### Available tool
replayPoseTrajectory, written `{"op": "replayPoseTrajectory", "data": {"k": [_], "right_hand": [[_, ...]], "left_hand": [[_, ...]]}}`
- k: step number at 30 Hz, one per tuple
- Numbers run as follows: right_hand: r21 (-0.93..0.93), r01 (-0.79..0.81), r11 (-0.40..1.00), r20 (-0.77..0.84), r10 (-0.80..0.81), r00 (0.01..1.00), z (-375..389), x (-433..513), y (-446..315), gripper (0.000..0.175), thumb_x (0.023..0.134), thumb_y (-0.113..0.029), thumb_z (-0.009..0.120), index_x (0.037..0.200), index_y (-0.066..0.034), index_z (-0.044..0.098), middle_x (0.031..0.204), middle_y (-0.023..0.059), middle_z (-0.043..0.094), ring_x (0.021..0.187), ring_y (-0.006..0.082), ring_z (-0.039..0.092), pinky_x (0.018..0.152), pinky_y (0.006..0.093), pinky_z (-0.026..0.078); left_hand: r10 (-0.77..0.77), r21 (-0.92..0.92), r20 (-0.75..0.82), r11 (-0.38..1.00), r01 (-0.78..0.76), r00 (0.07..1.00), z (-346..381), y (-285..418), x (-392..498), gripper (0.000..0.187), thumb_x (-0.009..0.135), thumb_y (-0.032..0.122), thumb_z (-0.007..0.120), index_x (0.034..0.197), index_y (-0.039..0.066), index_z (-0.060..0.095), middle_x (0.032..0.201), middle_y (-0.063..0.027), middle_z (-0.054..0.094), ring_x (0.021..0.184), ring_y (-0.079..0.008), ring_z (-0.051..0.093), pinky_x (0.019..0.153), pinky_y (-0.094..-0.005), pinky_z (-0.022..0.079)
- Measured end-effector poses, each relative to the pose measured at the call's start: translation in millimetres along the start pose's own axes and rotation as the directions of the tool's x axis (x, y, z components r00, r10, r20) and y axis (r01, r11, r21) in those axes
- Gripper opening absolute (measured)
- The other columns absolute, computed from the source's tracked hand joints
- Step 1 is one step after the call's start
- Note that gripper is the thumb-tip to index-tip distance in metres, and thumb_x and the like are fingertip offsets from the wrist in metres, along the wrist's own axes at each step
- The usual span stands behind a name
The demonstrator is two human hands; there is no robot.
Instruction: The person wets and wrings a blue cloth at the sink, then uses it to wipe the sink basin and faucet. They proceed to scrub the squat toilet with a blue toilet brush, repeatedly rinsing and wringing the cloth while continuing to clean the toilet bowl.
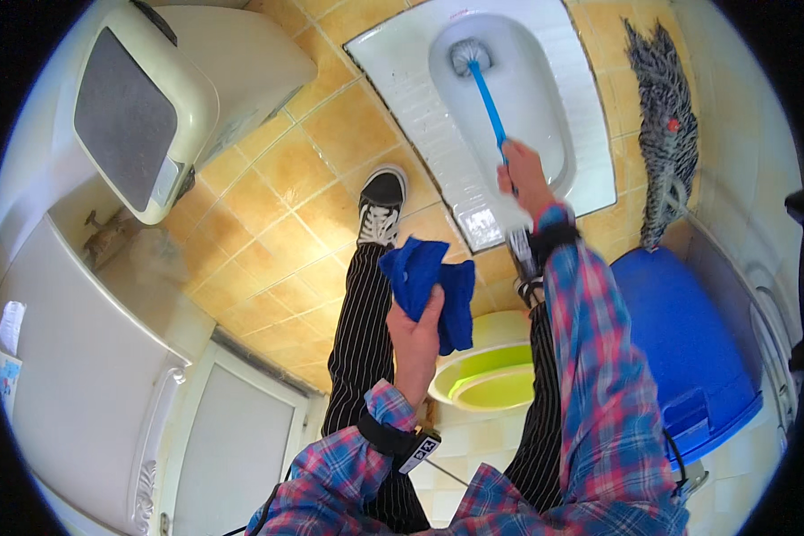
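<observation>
My right hand grips the blue handle of a toilet brush. The brush's pale round head rests in the far end of the bowl of a white squat toilet, near the drain. My left hand holds a folded dark blue cloth between thumb and fingers, above the floor and between my legs. The cloth hangs clear of the toilet.
A white washing machine stands at the upper left, a sink counter at the left. Yellow-green basins sit behind my feet. At the right are a blue lidded bin and a grey shaggy mop head. Tiles cover the floor.
</observation>
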State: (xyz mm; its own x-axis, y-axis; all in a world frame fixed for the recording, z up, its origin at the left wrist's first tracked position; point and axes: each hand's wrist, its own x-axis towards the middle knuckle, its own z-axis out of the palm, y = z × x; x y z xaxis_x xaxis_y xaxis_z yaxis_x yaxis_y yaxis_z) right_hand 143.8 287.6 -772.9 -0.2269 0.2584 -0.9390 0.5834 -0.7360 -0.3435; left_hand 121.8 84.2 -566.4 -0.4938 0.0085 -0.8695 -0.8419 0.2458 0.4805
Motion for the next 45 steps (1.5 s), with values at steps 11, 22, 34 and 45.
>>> {"op": "replayPoseTrajectory", "data": {"k": [11,22,34,45], "right_hand": [[-0.626,0.569,0.532,0.296,-0.513,0.806,-20.1,-148.0,-24.8,0.041,0.094,-0.017,0.051,0.134,-0.0087,0.045,0.06,0.006,0.051,0.046,0.0104,0.043,0.043,0.0294,0.036],[-0.975,0.164,0.148,0.116,-0.289,0.95,-24.4,-192.4,-54.2,0.043,0.091,-0.016,0.049,0.133,-0.0153,0.045,0.076,0.0225,0.062,0.067,0.041,0.06,0.06,0.0489,0.046],[-0.897,0.39,0.206,0.298,-0.369,0.88,29.6,-168.5,-57.2,0.04,0.09,-0.016,0.053,0.13,-0.0172,0.05,0.071,0.0232,0.059,0.063,0.0393,0.059,0.056,0.044,0.046],[-0.829,0.408,0.381,0.138,-0.569,0.811,-43.5,-87.3,-31.0,0.035,0.088,-0.014,0.051,0.122,-0.0048,0.055,0.088,0.0252,0.063,0.079,0.0392,0.062,0.07,0.0435,0.049]], "left_hand": [[0.027,-0.065,-0.026,0.997,-0.029,0.999,5.9,0.9,12.9,0.03,0.09,0.017,0.062,0.115,0.001,0.058,0.102,-0.002,0.062,0.09,-0.0091,0.054,0.079,-0.0241,0.044],[0.027,-0.174,-0.056,0.984,-0.037,0.998,-0.4,-2.7,22.5,0.031,0.089,0.016,0.062,0.116,0.001,0.058,0.105,-0.0028,0.062,0.092,-0.0102,0.054,0.082,-0.0248,0.043],[0.007,-0.278,-0.04,0.96,-0.018,0.999,-6.6,8.3,25.0,0.03,0.09,0.015,0.061,0.116,0.001,0.057,0.105,-0.0025,0.061,0.091,-0.0098,0.054,0.083,-0.0244,0.043],[0.01,-0.23,-0.055,0.973,-0.022,0.998,-4.2,17.5,27.0,0.032,0.09,0.015,0.061,0.118,0.0,0.057,0.106,-0.0026,0.061,0.092,-0.0094,0.053,0.082,-0.0241,0.043]]}}
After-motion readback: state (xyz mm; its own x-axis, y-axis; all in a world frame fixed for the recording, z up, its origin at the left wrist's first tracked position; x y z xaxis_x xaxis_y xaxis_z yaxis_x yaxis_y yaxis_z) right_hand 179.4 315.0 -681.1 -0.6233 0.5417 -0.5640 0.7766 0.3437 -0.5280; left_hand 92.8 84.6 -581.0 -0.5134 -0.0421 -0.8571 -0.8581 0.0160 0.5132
